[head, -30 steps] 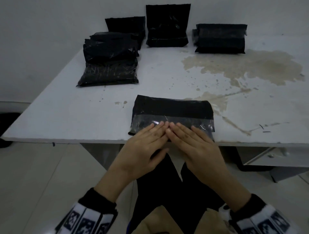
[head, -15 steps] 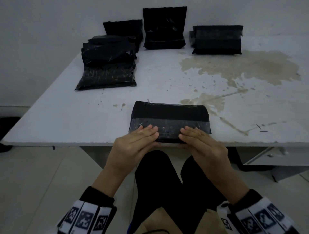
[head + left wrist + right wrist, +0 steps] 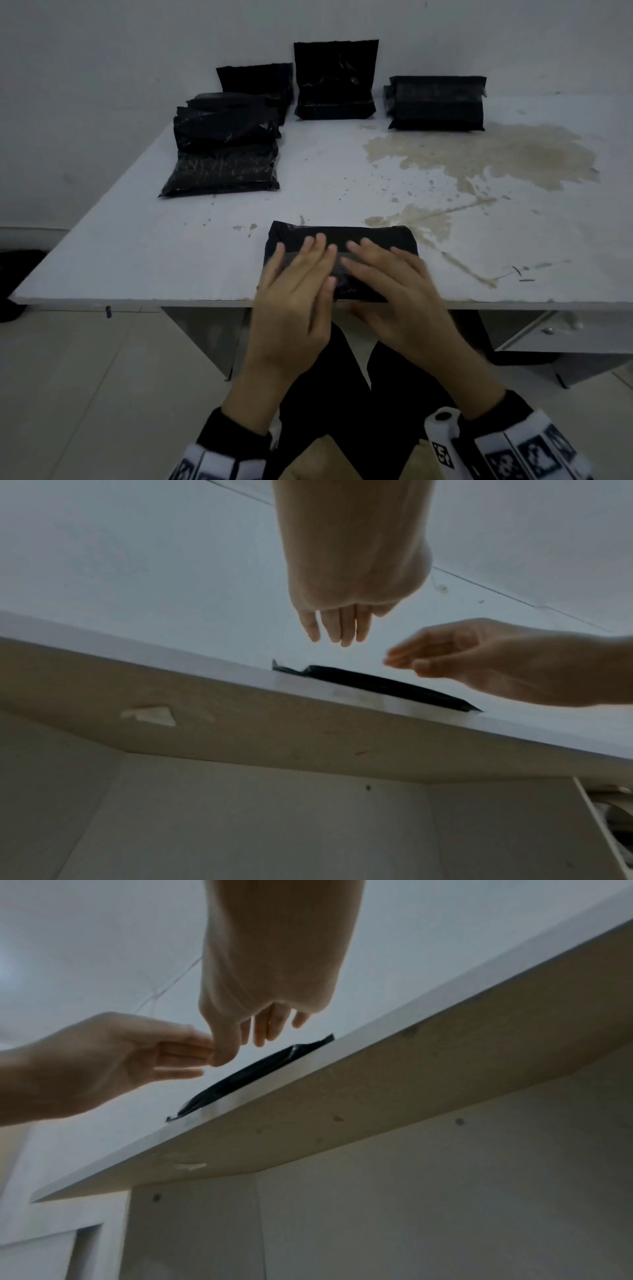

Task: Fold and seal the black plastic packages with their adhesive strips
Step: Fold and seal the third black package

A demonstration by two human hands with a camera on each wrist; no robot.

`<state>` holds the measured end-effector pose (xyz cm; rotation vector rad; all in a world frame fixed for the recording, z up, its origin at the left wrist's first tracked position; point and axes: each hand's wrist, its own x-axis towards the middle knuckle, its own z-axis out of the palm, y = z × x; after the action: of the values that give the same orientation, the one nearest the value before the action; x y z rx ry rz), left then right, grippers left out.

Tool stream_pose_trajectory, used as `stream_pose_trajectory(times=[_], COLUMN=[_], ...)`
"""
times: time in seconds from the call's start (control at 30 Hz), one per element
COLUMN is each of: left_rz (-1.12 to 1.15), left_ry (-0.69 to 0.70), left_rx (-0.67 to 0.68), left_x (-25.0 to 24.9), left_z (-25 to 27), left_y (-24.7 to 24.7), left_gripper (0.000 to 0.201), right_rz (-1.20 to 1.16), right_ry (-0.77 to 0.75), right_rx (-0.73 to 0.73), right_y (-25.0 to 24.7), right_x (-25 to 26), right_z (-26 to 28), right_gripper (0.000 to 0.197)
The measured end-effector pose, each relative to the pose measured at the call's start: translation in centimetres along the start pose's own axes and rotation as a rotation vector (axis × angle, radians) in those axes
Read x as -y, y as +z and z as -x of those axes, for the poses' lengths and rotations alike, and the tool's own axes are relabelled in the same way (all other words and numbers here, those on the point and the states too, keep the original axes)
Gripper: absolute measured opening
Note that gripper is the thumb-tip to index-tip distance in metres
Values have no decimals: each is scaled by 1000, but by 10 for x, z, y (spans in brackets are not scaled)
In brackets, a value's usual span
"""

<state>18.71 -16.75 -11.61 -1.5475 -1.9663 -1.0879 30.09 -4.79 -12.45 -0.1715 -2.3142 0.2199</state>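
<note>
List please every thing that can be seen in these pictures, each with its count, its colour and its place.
near package: one, black, flat at the table's near edge, under both hands
stacked packages: a pile, black, far left of the table; exact count cannot be told
packages by the wall: three, black, along the far edge; the middle one stands tallest
table: one, white top
stain: brownish, spread over the right part of the table top
drawer unit: pale, under the table's right side
floor: pale tiles, below the table
left hand: one, fingers straight, raised over the near package
right hand: one, fingers straight, raised over the near package
</note>
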Motion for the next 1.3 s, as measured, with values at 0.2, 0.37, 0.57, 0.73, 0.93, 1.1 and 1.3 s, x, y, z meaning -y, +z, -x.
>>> stream_pose_trajectory(times=[0.2, 0.37, 0.57, 0.73, 0.93, 1.1, 1.3], left_rz=[-96, -110, -74, -69, -55, -277, 0], left_ry=[-92, -78, -154, -346, -732, -765, -788], left_rx=[124, 28, -4, 22, 248, 422, 270], left_x=[13, 15, 13, -2, -22, -18, -16], left_z=[11, 9, 10, 7, -13, -18, -15], left_y=[25, 27, 28, 29, 21, 9, 9], left_gripper=[56, 54, 51, 50, 74, 67, 55], right_rz=[197, 201, 204, 216, -86, -251, -296], right_ry=[94, 75, 149, 285, 623, 719, 705], right_rx=[73, 35, -51, -12, 22, 6, -76], right_y=[23, 22, 20, 20, 16, 15, 12], right_x=[2, -2, 0, 11, 27, 29, 32], right_z=[6, 11, 15, 15, 1, -8, -8], right_gripper=[46, 53, 58, 63, 81, 47, 48])
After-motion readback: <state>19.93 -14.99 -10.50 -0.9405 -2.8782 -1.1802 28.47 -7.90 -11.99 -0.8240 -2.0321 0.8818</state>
